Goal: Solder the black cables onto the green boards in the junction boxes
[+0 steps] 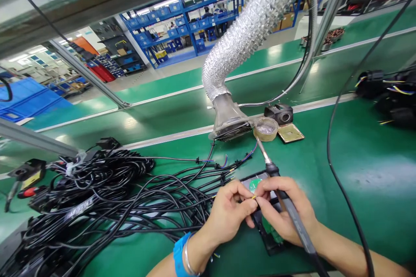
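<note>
My left hand (229,212) is closed in a pinch on a thin yellow wire (254,197). My right hand (287,205) meets it there, its thumb and fingertips pressed together at the wire. A soldering iron (294,216) lies through the right hand, its metal tip pointing up and away at a round tin (265,136) holding silvery material. Under the fingers is a black tray (271,244) with green circuit boards (255,184), partly hidden by my hands. Stripped ends of black cables (182,181) reach close to the left hand.
A large heap of coiled black cables (113,168) covers the left. Ahead hangs a fume duct nozzle (230,114) on a silver hose (247,25). A small open box (290,133) sits beside the tin. One black cord (334,173) hangs at right, near black parts (393,95).
</note>
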`<state>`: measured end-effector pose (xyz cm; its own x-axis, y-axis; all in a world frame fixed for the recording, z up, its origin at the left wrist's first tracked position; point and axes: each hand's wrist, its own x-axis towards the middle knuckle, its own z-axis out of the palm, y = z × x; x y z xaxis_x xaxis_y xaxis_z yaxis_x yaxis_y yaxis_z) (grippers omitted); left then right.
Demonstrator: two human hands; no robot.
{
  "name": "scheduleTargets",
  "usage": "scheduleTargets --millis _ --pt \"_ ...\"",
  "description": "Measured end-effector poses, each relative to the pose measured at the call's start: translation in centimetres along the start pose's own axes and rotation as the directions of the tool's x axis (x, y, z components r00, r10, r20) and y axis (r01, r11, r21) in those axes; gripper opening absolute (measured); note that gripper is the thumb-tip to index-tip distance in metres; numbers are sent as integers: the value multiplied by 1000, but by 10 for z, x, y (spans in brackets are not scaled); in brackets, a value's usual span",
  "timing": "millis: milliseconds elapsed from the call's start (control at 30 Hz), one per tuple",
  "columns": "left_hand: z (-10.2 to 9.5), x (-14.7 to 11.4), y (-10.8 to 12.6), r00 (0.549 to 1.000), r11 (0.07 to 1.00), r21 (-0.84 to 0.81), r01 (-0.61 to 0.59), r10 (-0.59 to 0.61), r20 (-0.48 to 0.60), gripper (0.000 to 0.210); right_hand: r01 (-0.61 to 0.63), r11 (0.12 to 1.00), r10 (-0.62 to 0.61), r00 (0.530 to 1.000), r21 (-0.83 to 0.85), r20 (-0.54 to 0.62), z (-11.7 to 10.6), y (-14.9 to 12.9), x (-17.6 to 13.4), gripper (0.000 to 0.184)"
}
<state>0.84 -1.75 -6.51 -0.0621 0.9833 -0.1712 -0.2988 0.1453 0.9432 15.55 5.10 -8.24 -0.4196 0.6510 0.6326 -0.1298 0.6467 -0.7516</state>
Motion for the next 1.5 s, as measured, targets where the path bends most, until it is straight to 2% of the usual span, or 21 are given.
scheduleTargets --millis 100,267,367,467,567,700,833,933,1000,1067,1133,1167,1200,1267,1300,1333,1400,1500 --pt "3 -2 -3 999 1000 -28 -13 12 -40 35 37 999 -38 999 -41 -34 3 3 -4 31" --pt "4 -5 -11 996 995 -96 -30 22 -81 34 164 978 -173 983 -133 -63 13 5 -12 33" --pt "2 -3 -16 995 992 -122 -27 14 -103 34 210 963 -219 975 -170 -39 17 2 -14 36" --pt "0 -1 -14 990 997 -79 24 -35 -139 35 249 948 -251 968 -198 15 16 1 -13 35" --pt "0 0 -3 989 995 53 89 -82 -122 34 141 978 -140 990 -152 14 9 2 -12 31" --pt "5 0 11 998 971 235 35 -23 -52 24 -73 996 75 996 -46 49 -2 3 -10 32" --pt "7 -3 11 999 946 325 16 -5 -34 16 -156 987 153 981 21 119 -7 -3 -7 21" --pt "4 -4 12 996 909 412 68 -83 19 10 -169 986 165 966 2 198 -8 -9 -5 18" --pt "0 -3 14 971 878 464 120 -200 127 5 -182 983 171 944 11 283 -9 -12 -4 17" --pt "-5 -1 18 917 851 494 177 -325 231 4 -196 980 175 919 23 353 -9 -13 -3 17" --pt "-9 -1 21 872 855 465 231 -394 291 10 -191 981 170 916 21 364 -9 -10 -4 17" --pt "-10 -1 22 875 867 441 234 -385 294 13 -182 983 167 924 12 344 -9 -8 -4 16" --pt "-11 -2 22 903 876 438 203 -341 262 18 -176 984 167 933 1 318 -9 -6 -5 15" --pt "-11 -5 20 985 842 536 49 -130 115 29 -171 985 171 951 -21 259 -9 -1 -6 13" --pt "-11 -7 18 999 779 626 -42 11 54 28 -175 984 177 956 -31 234 -9 2 -6 13" --pt "-11 -9 16 990 695 709 -118 139 28 22 -182 983 185 960 -35 212 -10 4 -7 12" --pt "-11 -12 12 951 552 799 -237 298 77 9 -198 979 201 964 -40 171 -10 7 -7 12" --pt "-12 -12 8 917 470 821 -325 368 153 8 -214 976 216 967 -29 131 -12 9 -8 13"
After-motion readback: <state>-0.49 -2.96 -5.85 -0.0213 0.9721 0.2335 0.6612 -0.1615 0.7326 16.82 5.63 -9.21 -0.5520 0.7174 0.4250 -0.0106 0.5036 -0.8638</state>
